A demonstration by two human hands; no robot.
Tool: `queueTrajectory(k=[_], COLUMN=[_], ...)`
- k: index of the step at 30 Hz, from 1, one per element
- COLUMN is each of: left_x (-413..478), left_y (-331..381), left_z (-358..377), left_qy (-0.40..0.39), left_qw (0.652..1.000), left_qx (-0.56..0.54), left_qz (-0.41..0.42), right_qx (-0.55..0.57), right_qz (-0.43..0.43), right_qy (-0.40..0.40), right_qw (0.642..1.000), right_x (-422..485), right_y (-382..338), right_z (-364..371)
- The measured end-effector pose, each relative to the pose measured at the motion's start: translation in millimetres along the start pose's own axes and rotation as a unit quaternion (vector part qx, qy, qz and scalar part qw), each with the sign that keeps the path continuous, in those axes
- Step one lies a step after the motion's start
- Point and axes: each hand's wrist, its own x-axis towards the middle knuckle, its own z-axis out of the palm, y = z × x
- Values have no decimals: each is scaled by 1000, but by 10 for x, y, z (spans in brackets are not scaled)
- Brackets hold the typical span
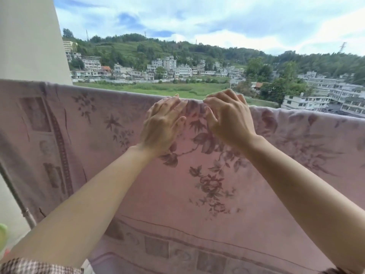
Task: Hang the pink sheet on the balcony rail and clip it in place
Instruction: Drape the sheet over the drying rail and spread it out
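Sheet [197,194] draped on rail; left hand [164,120] flat, right hand [227,119] bent-fingered, grip unclear; next: fetch clips.

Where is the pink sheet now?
Head view: the pink flower-printed cloth sheet hangs across the full width, white wall behind its left end; left hand and right hand touch its top edge centrally.

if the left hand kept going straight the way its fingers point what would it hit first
The pink sheet, at its top fold: the left hand seems to touch it there with its fingertips. Past that fold the way looks like open air, though depth is unclear.
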Motion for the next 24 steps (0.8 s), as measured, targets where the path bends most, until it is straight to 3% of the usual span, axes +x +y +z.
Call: queueTrajectory(k=[4, 7, 12, 20, 24], left_x=[-17, -63, -225, -334, -316], left_y=[-506, -891, -1475, -3097, -3884], left_z=[-207, -365, -578, -1042, -1258], left_qy=[-59, -120, -101, -40, 1], left_qw=[989, 976, 968, 952, 937], left_qx=[42, 75, 55, 106, 79], left_qz=[-133, -168, -223, -285, -341], right_qx=[-9, 4, 16, 83, 129], right_qz=[-15, -27, -72, -116, -118], right_qy=[-79, -108, -130, -134, -147], right_qw=[997, 994, 989, 981, 973], right_x=[325, 496, 838, 1734, 2255], right_y=[-284, -546, -1077, -2228, -2791], right_z=[310, 564, 995, 1993, 2534])
